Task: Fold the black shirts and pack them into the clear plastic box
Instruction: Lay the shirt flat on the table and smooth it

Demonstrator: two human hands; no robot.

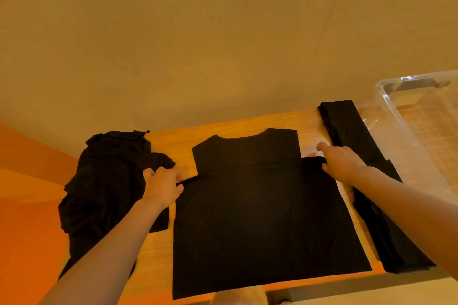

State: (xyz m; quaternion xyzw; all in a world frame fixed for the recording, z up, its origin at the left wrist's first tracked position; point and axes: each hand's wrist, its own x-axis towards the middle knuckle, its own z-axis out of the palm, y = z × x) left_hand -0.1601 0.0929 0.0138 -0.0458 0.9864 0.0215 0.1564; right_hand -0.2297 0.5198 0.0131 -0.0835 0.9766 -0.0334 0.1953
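Note:
A black shirt (260,218) lies flat on the wooden table (238,124), neckline at the far side, its lower part doubled up over the chest. My left hand (162,187) pinches the folded edge at the shirt's left side. My right hand (340,163) grips the same fold at its right corner. A heap of unfolded black shirts (104,181) sits at the left of the table. A long folded black shirt (366,181) lies along the right, beside the clear plastic box (386,101).
The clear box stands at the table's right end, open on top, with nothing black visible inside. A plain wall runs close behind the table. An orange surface lies to the left below the table edge.

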